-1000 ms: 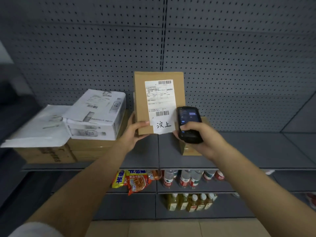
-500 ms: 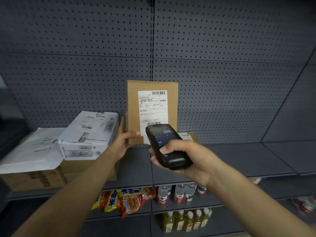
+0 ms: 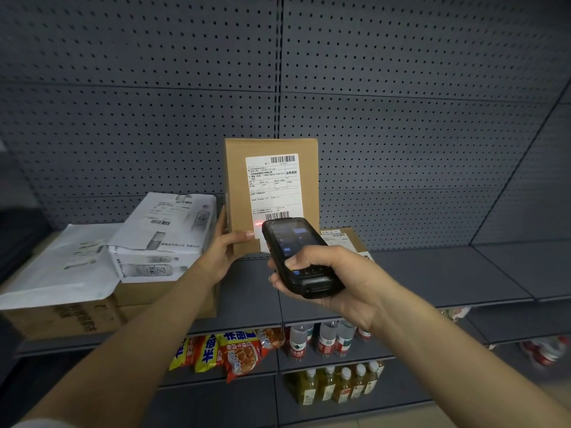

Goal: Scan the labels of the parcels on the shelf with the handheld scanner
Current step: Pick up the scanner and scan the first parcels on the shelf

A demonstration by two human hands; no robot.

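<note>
A brown cardboard parcel (image 3: 238,180) stands upright on the grey shelf (image 3: 432,273), its white shipping label (image 3: 273,186) facing me. My left hand (image 3: 224,251) grips the parcel's lower left edge, thumb across the front. My right hand (image 3: 333,282) holds the black handheld scanner (image 3: 296,257), tilted up toward the label's lower barcode. A red scan light shows on the label just left of the scanner's tip. The scanner hides the label's bottom part.
A second brown parcel (image 3: 349,240) lies flat behind the scanner. At left, a white printed box (image 3: 160,239) and a white mailer bag (image 3: 61,267) rest on brown cartons (image 3: 77,316). Snack packs (image 3: 234,353) and drink bottles (image 3: 327,338) fill the lower shelves. Pegboard backs the shelf.
The scanner has moved from beside the label to in front of its lower part, tilted at the barcode. A red scan light now shows on the label. My left hand still holds the parcel.
</note>
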